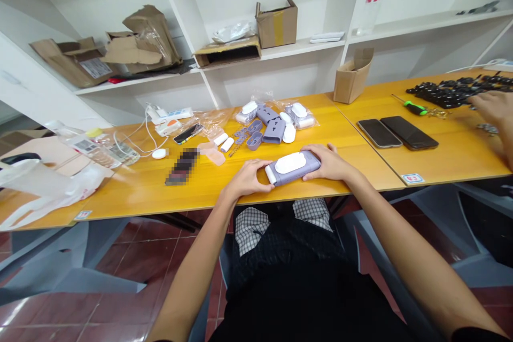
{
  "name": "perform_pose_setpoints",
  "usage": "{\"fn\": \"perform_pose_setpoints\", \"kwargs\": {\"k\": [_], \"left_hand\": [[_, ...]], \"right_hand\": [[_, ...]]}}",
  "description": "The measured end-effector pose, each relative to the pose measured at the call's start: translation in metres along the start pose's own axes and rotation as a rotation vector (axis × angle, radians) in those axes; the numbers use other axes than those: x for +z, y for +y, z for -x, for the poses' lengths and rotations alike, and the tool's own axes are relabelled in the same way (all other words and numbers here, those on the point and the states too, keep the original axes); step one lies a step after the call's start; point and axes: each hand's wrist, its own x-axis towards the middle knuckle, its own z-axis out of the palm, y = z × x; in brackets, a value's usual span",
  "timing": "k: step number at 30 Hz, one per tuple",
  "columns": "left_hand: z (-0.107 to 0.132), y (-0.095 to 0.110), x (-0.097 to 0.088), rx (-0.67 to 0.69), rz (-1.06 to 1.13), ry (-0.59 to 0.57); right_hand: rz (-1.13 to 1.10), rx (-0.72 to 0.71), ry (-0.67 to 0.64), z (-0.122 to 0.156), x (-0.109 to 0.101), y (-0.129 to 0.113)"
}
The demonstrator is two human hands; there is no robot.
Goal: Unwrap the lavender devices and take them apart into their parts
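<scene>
A lavender plastic device with a white oval panel on top and a white rounded piece at its left end lies near the table's front edge. My left hand grips its left end, thumb and fingers on opposite sides. Around the right end my right hand is closed. Just behind are loose lavender casings, lavender rings, white oval pieces and small springs. Two short white cylinders and flat beige oval pieces lie to the left.
Bagged devices sit farther back on the wooden table. Two phones, a green screwdriver and black parts are to the right, with another person's hand. A power strip and plastic bottle stand left.
</scene>
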Motion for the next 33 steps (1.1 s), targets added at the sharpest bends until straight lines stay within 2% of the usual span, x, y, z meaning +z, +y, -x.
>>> {"fn": "perform_pose_setpoints", "kwargs": {"k": [8,21,33], "left_hand": [[-0.001,0.002,0.001,-0.019,-0.066,-0.020],[0.002,0.004,0.010,0.029,-0.103,0.063],[0.001,-0.013,0.008,0.008,0.011,-0.023]], "right_hand": [[-0.003,0.019,-0.003,0.001,-0.002,-0.004],[0.012,0.000,0.000,0.001,0.000,0.001],[-0.029,0.041,0.015,-0.001,0.001,0.002]]}}
